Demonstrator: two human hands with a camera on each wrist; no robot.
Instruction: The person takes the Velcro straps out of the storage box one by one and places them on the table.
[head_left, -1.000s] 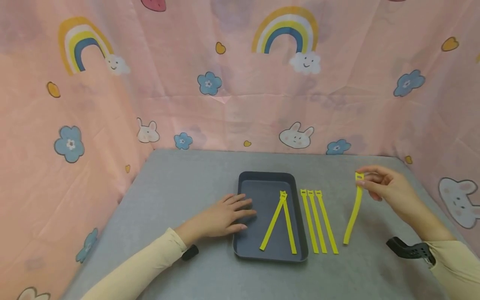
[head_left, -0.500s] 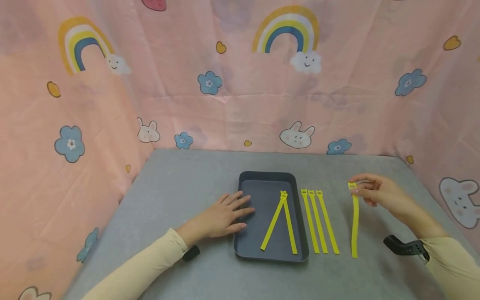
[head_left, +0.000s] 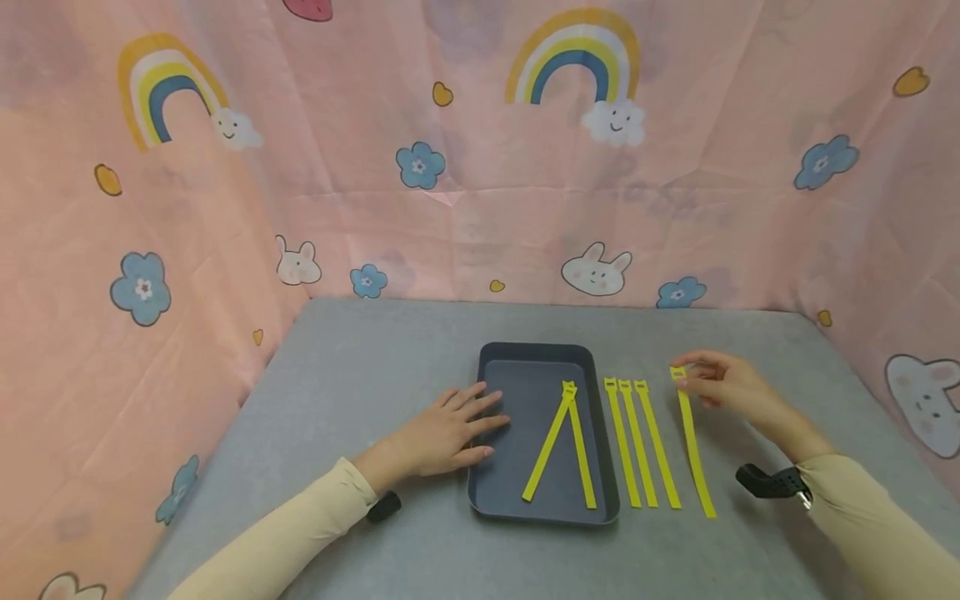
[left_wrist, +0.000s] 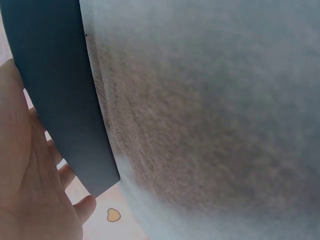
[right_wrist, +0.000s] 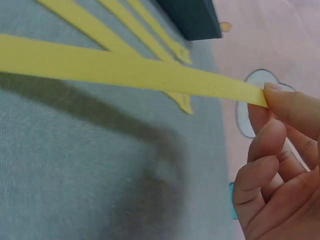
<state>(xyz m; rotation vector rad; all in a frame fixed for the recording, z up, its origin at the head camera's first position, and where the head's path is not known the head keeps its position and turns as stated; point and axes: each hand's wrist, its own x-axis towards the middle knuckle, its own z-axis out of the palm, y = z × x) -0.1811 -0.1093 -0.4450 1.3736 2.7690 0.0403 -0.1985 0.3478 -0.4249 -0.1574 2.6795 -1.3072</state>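
My left hand (head_left: 442,433) lies with spread fingers over the left rim of a dark grey rectangular tray (head_left: 542,518). In the left wrist view, that hand (left_wrist: 30,170) is against the tray's outer wall (left_wrist: 57,95). Between thumb and index finger, my right hand (head_left: 727,387) pinches the slotted head of a flat yellow cable tie (head_left: 693,450), which hangs down over the table. The right wrist view shows the tie (right_wrist: 125,70) stretching away from the fingertips. Two more yellow cable ties (head_left: 545,450) lie inside the tray, crossed at their heads.
Three yellow cable ties (head_left: 640,446) lie side by side on the grey table (head_left: 390,350), just right of the tray. Pink patterned cloth (head_left: 465,225) stands behind the table and at both sides. A black wrist mount (head_left: 768,482) is on the right forearm.
My right hand has moved left and slightly down with the cable tie, bringing it nearer the three on the table. The left hand and the tray have stayed in place.
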